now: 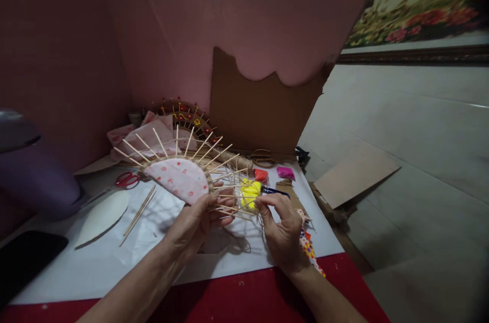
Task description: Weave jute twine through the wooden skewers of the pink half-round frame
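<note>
My left hand [204, 218] is wrapped round the lower right corner of a half-round piece [178, 178] covered in pale pink cloth with small red flowers. Thin wooden sticks [187, 140] fan out from its curved edge, where brown twine runs between them. To the right, my right hand [280, 226] has thumb and forefinger pinched together by the ends of the lowest sticks. A thin strand of twine [244, 246] loops beneath that pinch. Behind the stick ends lies a bright yellow packet [250, 192], partly covered by them.
Red-handled scissors [127, 179], loose sticks [138, 215] and a pale leaf-shaped piece [103, 218] lie left on the white sheet. Behind are a twine roll [240, 161], a decorated arch [191, 118] and cut cardboard [260, 109]. A purple bottle [34, 175] stands far left.
</note>
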Motion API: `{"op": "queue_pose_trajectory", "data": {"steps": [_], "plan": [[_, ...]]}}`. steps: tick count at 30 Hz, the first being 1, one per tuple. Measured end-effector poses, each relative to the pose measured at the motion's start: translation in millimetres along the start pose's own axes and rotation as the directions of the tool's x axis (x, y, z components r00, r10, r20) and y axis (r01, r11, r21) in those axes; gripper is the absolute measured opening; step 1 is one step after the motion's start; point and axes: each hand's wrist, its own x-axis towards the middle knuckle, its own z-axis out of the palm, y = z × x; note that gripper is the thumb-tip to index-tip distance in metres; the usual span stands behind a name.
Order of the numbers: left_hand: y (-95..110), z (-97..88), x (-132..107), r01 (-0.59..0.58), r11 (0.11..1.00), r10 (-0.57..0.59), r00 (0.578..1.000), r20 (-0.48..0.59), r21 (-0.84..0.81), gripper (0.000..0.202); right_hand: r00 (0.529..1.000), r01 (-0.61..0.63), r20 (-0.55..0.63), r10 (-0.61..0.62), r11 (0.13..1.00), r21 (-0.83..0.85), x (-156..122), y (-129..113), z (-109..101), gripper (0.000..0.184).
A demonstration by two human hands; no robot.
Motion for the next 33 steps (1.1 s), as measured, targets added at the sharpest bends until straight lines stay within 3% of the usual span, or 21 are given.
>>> {"op": "queue_pose_trajectory", "data": {"steps": [6,12,20,27,33], "plan": [[-2,-1.6,-1,-0.008,1.0,0.008,1.0,-0.028,-0.016,0.026,1.0,-0.012,-0.027,0.01,0.996,-0.089,2,-3,-2,0.005],[0,0.7,-1,0.023,1.0,-0.023,0.999,-0.036,-0.006,0.028,0.997,-0.074,0.005,0.074,0.997,-0.003,-3,1,1,0.003],[5,-2.0,0,0.074,0.997,-0.074,0.997,-0.015,-0.024,0.029,0.958,-0.284,0.06,0.279,0.954,0.097,-6,0,8,0.011],[8,-2.4,-3,0.061,0.992,-0.067,0.996,-0.052,-0.11,0.022,0.943,-0.32,-0.035,0.332,0.929,0.185,-12,-4,13,0.01],[7,3.9,-7,0.15,0.98,-0.153,0.988,-0.009,-0.132,0.027,0.915,-0.402,0.079,0.395,0.89,0.213,-13,3,18,0.013]]}}
